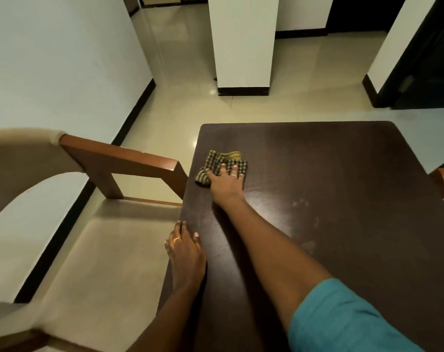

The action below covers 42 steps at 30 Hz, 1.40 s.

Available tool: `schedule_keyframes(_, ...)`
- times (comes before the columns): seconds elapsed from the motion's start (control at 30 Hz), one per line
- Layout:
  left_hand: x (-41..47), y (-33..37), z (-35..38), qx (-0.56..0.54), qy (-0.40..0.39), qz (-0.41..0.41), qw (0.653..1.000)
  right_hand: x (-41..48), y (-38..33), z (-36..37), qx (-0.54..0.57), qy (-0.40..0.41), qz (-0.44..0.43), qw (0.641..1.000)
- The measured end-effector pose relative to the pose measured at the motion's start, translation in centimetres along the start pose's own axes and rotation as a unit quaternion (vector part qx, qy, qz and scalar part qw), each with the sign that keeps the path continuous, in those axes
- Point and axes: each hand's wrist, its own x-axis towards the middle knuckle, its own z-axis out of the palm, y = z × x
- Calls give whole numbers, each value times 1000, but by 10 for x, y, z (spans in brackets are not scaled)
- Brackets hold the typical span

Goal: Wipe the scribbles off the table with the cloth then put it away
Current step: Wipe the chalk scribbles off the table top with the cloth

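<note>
pressing flat with spread fingers [228, 166], the right hand [224, 183] pins the cloth [217, 163] near the bench [342, 174] far-left edge, faint scribbles [307, 219] lying rightward and nearer; left hand [186, 250] braces the edge.

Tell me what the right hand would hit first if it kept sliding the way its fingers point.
Nothing, apparently: past the right hand and cloth, the table looks bare to its far edge.

a cream-cushioned wooden chair [83, 224] stands left of the fingers; beyond them, a white pillar [243, 44] with dark skirting rises from the glossy tiled floor [304, 80]
</note>
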Motion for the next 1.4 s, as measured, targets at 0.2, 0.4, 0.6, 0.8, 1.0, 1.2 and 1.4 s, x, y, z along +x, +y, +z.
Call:
schedule_keyframes(0.2,-6,-3,4,7,13,0,1000,-24,-15,22,-39,-2,-137,990)
schedule_keyframes(0.4,-23,18,19,51,-1,66,997,-52,48,19,-8,29,-85,996)
schedule_keyframes(0.6,-55,52,31,24,-7,61,998,-105,179,-11,15,79,87,993)
schedule_keyframes(0.8,-101,89,48,13,-11,70,997,-178,310,-35,55,102,287,951)
schedule_keyframes(1.0,-127,108,58,20,-6,93,995,-211,349,-38,13,89,333,939)
schedule_keyframes(1.2,-121,79,40,19,-3,86,996,-205,318,-23,40,99,409,906)
schedule_keyframes(1.4,-106,13,9,44,1,64,997,-170,238,-3,39,89,386,917)
